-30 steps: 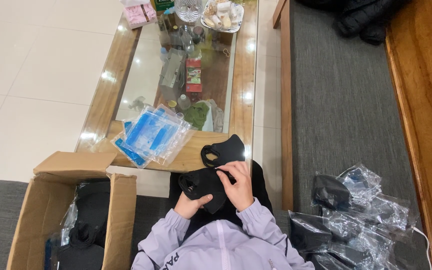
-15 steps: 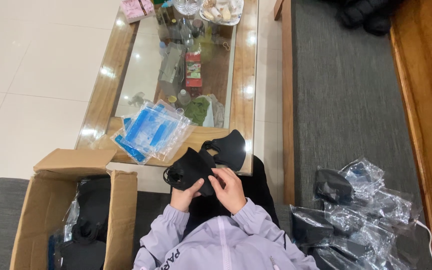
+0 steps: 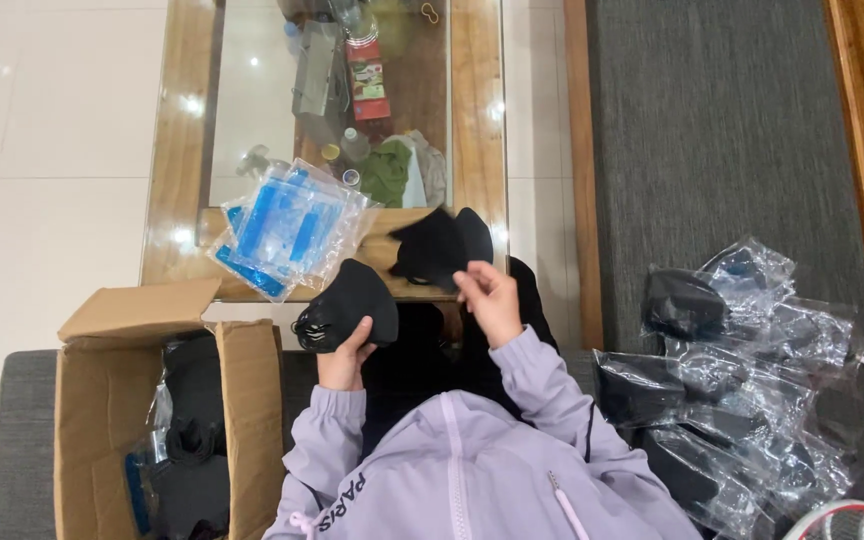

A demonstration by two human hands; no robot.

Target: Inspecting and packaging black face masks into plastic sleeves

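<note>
My left hand (image 3: 342,352) grips a folded black face mask (image 3: 352,302) and holds it up over my lap. Just right of it, my right hand (image 3: 487,296) hovers with fingers loosely apart and nothing in them, close under a small stack of black masks (image 3: 439,247) lying on the near edge of the wooden, glass-topped table (image 3: 477,120). A pile of clear plastic bags with blue strips (image 3: 290,225) rests on the table to the left of that stack.
An open cardboard box (image 3: 102,400) with dark items stands at my left. Several bagged black masks in clear plastic (image 3: 742,380) lie on the grey sofa cushion (image 3: 712,130) at my right. Bottles and packets show under the glass.
The mask held in both hands is now in my left hand alone and has shifted left. My right hand has let go and moved up toward the stack on the table.
</note>
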